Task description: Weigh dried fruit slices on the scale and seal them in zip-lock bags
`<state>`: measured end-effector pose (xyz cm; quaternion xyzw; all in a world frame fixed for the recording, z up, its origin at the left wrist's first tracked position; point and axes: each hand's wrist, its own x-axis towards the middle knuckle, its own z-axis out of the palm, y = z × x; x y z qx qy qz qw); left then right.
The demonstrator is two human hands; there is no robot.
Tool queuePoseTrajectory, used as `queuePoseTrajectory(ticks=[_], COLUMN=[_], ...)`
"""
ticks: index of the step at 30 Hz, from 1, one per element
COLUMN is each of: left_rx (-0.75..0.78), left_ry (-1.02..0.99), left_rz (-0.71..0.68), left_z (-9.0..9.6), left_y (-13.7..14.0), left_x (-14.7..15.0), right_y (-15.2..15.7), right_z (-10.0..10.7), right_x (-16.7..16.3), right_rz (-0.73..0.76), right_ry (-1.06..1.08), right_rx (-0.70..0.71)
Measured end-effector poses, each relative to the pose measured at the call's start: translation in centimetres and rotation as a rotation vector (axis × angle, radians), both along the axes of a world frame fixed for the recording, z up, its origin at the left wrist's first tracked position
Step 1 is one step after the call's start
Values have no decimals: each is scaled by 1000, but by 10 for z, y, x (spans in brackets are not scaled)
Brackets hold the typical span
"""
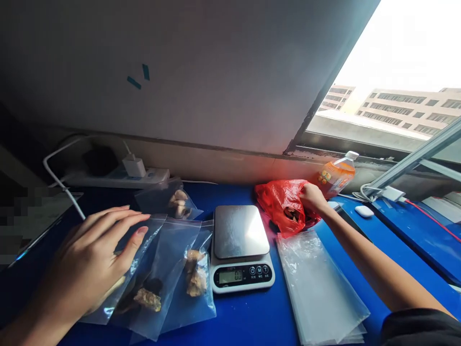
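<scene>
My right hand [312, 198] is closed on the upper right edge of a crumpled red plastic bag [284, 197]; its fingertips are partly hidden by the film. Dark brownish pieces show through the bag's opening. My left hand [104, 245] hovers palm down with fingers stretched out and holds nothing. Below it lie overlapping clear zip bags [173, 245] with tan, lumpy dried pieces [196, 274] and a rough brown piece [147, 299] inside. Between my hands stands a digital kitchen scale [243, 283], its bare metal plate [240, 230] facing up and its display reading 0.0.
A stack of flat clear bags [320, 288] lies right of the scale. Another filled zip bag [180, 204] is behind. An orange-labelled bottle [337, 175], a power strip [154, 177] with a white charger [134, 166], cables and a small white case [364, 211] line the back.
</scene>
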<state>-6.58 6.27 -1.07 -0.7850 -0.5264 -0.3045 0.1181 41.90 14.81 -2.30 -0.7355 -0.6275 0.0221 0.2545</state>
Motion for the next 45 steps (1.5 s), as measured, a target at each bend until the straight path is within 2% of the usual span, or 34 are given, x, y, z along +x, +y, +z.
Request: queuePoseTrajectory(ticks=[3,9,13,17,19,23,25,27,31,34,36,39,42,45], left_rx=[69,-1,-7,-6,-19,-65,-72,-52,-20,9,36,58,40,-17], left_ry=[-61,-97,-72,-70,-70,-61,-48,-35,-3,10,4,-18,-45,-68], left_rz=[-59,-119,-161,-156,-155,-168,-202,-241,-301,-308,-295,-271,-257,-241], left_z=[3,4,0,-1,-3,-13,-16,-16,-12,-9,-8,-8,-9,-14], left_y=[-2,-5,-4,-2,0,6,8,8,0,-6,-9,-8,-5,-2], left_x=[-12,-14,-9,-2,0,1,3,8,20,21,17,10,4,2], right_y=[-2,-2,0,-20,-41,-87,-105,-114,-109,-95,-89,-86,-85,-80], right_z=[-6,-8,-2,13,24,43,48,49,35,17,9,6,7,7], right_x=[5,-5,-7,9,15,9,-7,-29,-85,-123,-134,-113,-58,-9], right_rz=[18,30,-56,-66,4,158,206,310,542,588,586,546,411,219], right_ry=[-21,-6,19,83,261,789,837,757,337,138,86,29,-37,-131], right_rx=[-2,-9,45,101,135,206,164,84,-25,-24,15,122,203,195])
